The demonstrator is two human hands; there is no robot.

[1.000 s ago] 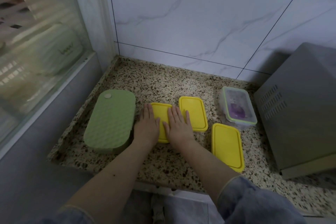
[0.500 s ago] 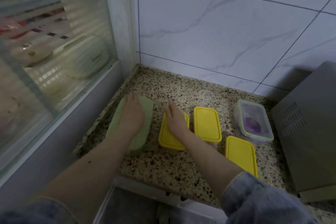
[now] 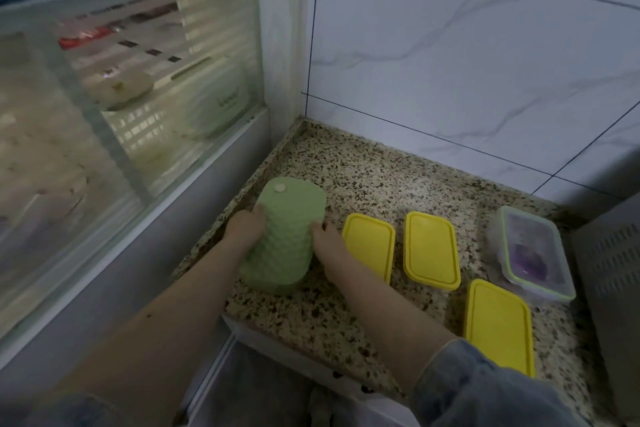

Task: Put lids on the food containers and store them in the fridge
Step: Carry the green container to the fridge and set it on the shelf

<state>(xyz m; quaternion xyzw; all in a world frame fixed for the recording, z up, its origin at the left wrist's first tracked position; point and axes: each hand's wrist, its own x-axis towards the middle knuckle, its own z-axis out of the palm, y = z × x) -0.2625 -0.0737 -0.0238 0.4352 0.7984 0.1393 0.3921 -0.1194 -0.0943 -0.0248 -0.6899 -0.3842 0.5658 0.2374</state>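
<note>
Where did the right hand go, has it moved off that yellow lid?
Yes. The right hand left the nearest yellow lid and moved left to the green container, opposite the left hand.

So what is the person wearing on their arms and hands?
Both forearms are bare, with blue denim sleeves pushed up towards the elbows; the right sleeve shows a paler edge at its cuff, and the left sleeve sits at the bottom corner. The left hand and right hand wear no gloves. No rings or watch show.
</note>
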